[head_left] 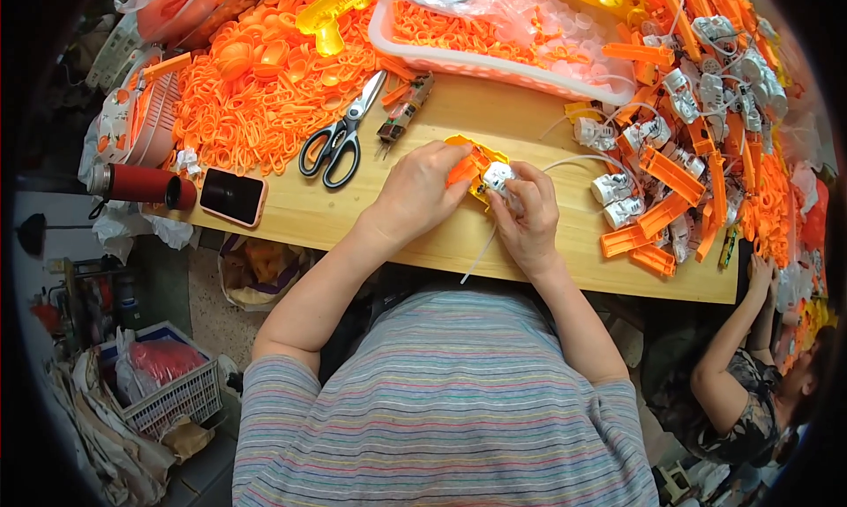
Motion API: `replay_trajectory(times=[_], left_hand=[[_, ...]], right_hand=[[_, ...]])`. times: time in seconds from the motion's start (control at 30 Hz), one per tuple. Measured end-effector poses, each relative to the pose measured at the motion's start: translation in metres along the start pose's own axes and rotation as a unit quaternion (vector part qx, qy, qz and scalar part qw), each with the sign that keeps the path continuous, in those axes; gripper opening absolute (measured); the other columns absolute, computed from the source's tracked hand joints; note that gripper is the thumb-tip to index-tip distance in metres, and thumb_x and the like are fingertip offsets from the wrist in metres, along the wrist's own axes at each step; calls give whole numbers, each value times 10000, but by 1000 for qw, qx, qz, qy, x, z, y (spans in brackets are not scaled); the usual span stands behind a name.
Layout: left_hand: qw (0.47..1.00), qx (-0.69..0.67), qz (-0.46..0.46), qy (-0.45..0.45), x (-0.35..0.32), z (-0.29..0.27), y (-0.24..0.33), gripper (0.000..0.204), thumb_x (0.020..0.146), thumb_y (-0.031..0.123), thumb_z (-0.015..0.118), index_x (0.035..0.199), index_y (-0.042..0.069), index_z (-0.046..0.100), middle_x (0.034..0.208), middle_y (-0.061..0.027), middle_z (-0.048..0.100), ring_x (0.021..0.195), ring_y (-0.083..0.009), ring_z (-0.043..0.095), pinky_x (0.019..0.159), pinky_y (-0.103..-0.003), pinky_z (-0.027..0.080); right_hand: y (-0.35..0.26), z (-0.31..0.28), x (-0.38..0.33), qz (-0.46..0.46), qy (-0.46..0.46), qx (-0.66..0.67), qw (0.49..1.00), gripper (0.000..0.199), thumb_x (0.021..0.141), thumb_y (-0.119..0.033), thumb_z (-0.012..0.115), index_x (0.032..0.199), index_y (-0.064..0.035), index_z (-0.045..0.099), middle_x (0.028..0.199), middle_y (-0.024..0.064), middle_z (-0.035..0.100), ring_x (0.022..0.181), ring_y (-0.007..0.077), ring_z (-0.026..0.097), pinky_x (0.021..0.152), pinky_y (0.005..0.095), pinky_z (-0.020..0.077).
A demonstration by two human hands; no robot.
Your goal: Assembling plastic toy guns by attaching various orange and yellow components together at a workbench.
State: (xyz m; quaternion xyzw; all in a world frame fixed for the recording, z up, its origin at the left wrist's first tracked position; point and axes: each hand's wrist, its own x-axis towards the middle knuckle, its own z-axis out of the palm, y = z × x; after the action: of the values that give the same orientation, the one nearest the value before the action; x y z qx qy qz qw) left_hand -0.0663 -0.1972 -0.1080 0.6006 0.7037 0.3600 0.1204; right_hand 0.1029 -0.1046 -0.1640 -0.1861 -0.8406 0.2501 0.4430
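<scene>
Over the middle of the wooden table, my left hand [422, 187] is closed on an orange and yellow plastic shell [476, 165], its fingers curled round the left side. Pinched in the fingertips of my right hand [529, 214] is a small white plastic mechanism [498, 177], which sits against the shell's right side. Thin white tubing [479, 254] trails down toward the table's front edge, and another length [573, 159] runs off to the right. My fingers hide part of both pieces, so how they fit together cannot be made out.
Black-handled scissors [341, 138] and a narrow tool [406, 112] lie beyond my left hand. A phone [233, 197] and red flask [141, 186] are at left. Orange parts [256, 101] heap behind; a white-rimmed basket [494, 59] stands far. White mechanisms [618, 189] pile right, near another person [737, 383].
</scene>
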Motion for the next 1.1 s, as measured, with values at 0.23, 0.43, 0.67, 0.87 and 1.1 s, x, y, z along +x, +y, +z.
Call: replay_trajectory(times=[0.23,0.43,0.67,0.87,1.1], left_hand=[[999,9,-35,-20,0,2,-3,299,803,124,718,1007,-40,574,942,-249,626,877,-415,620,752,-432,509],[999,-39,-35,-2,2,2,-6,392,784,119,740,1094,-25,548,1012,-239,635,947,-397,632,805,-418,517],[996,-19,-24,-82,16,-4,-12,475,788,127,731,1173,-18,493,1052,-246,625,1002,-422,603,862,-442,496],[984,4,-49,-169,32,-10,-9,423,790,144,703,1111,-7,473,1036,-265,609,1014,-435,587,862,-461,487],[986,84,-25,-142,24,-18,0,398,792,164,728,1121,0,574,997,-215,624,966,-367,618,824,-448,505]], right_hand=[[16,-6,12,22,-78,82,993,312,757,21,761,973,-17,539,1127,200,595,1011,336,609,840,369,510],[28,-5,22,-20,-87,86,992,320,758,35,750,987,-15,534,1136,203,593,1041,340,596,857,376,505],[30,-2,25,-45,-74,64,994,349,749,47,746,1008,-16,522,1152,208,588,1052,361,588,881,398,498],[24,-3,24,-47,-68,70,994,323,732,20,751,968,-4,532,1123,219,588,1034,400,578,886,443,487],[21,-5,23,-57,-74,58,994,333,736,17,750,985,-1,530,1115,228,580,1010,412,581,900,463,481]])
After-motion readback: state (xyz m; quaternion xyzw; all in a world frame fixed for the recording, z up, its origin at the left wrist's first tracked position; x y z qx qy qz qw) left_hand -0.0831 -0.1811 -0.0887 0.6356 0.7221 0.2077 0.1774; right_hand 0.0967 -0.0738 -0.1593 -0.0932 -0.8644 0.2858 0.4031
